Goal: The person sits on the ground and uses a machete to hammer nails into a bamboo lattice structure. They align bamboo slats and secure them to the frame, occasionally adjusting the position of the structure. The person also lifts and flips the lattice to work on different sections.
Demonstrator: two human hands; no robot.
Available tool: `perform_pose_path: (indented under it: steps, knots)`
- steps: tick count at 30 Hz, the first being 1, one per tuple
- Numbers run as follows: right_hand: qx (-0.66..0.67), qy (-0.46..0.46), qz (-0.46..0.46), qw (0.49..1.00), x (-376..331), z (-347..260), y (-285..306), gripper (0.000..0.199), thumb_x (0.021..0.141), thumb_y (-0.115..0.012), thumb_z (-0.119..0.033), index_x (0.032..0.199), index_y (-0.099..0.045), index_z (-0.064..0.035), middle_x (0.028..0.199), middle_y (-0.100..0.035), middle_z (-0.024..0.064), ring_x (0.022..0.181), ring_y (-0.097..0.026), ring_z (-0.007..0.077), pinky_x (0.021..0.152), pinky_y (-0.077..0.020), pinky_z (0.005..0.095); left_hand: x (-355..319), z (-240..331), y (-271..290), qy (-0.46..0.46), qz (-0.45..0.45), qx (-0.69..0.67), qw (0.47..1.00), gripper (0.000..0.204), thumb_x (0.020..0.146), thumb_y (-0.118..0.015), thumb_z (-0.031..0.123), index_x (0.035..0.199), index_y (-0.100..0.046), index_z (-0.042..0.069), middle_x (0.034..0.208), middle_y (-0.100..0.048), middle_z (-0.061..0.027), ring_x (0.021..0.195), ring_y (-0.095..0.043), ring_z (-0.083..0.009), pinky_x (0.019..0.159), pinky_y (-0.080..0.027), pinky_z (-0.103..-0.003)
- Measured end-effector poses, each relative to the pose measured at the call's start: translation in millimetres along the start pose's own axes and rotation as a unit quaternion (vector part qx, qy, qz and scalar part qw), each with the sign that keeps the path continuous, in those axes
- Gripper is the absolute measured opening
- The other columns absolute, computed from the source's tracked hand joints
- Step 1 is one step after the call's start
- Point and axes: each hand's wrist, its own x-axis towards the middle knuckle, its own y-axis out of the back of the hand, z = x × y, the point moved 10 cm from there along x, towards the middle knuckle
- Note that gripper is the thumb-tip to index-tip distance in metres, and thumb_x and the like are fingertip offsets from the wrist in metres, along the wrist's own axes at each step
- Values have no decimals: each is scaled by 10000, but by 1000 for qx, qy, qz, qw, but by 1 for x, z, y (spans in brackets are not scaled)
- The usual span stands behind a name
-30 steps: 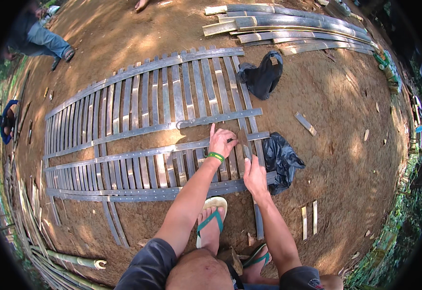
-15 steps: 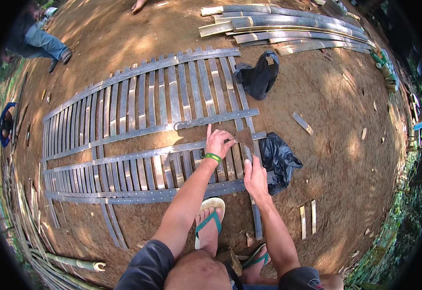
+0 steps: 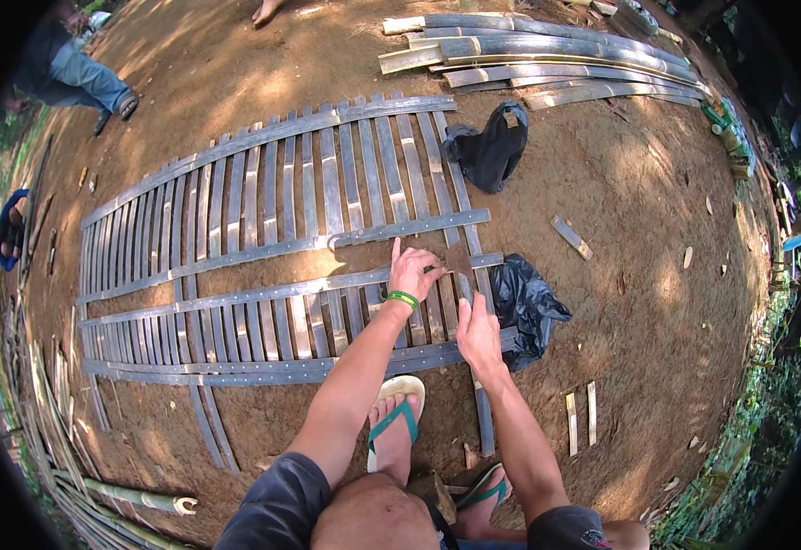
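Bare dirt carries a slatted bamboo panel (image 3: 263, 247), where the left hand (image 3: 412, 272) has crept slightly along a crossbar, fingers now pinching something small against it, while the right hand (image 3: 477, 332) stays closed round a blade (image 3: 460, 263), suggesting fastening continues.

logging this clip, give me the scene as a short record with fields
setting: bare dirt ground, outdoors
left hand: left hand pressed on a slat of the bamboo slat panel
right hand: right hand gripping a blade tool over the panel's right end
nearby: black plastic bag beside the right hand; dark cloth bag; split bamboo poles
feet: green flip-flops
others: a person seated far left
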Motion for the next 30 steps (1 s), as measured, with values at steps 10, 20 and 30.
perform_pose_path:
  steps: [10,20,30]
  knots:
    - [123,-34,-41,991,-2,11,-2,403,1073,-473,-327,1210,-541,46,728,-648,259,650,-667,400,601,-528,479,2,5,3,-14,1,19,1000,126,771,-810,242,798,-758,131,913,-750,-9,985,-669,-237,1243,-186,-546]
    - [249,-139,-20,958,12,39,19,360,1067,-520,-360,1036,-567,-5,670,-605,98,563,-611,219,514,-498,369,1,4,6,-12,5,6,1000,126,784,-799,266,792,-751,149,892,-743,0,963,-666,-231,1244,-177,-551]
    - [-78,-76,10,994,42,43,28,390,1038,-531,-344,1040,-536,46,859,-665,373,891,-646,566,834,-508,618,3,6,4,-15,6,-7,1000,136,789,-790,268,776,-747,140,888,-743,-7,963,-666,-232,1252,-161,-541]
